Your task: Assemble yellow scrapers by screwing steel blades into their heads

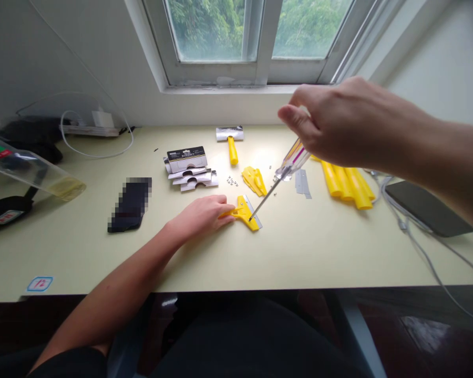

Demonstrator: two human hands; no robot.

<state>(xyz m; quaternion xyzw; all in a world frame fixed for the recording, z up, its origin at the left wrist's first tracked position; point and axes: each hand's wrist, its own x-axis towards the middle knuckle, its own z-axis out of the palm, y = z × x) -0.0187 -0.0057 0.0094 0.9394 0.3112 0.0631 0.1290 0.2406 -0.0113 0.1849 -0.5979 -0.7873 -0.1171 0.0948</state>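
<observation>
- Two bare hands work over a pale cream desk: the left hand lies low on it, and the right hand is raised.
- The left hand has its fingers together, pressing a yellow plastic scraper head with a steel blade against the desk just past the fingertips.
- The right hand's fingers close around a clear striped screwdriver handle; a thin steel shaft slants down from below that hand, its tip on the scraper head.
- Beyond the left hand lie tiny steel nuts and yellow plastic pieces; past the right wrist lies a bundle of yellow plastic handles.
- Risk: sideways pressure on the slanted shaft could make the tip skid off and jab the left fingers.
- Risk: weak pressure from the left hand could let the scraper head turn, bringing the blade edge against the skin.
- Risk: a bumped desk or a sweeping wrist could scatter the loose nuts.
</observation>
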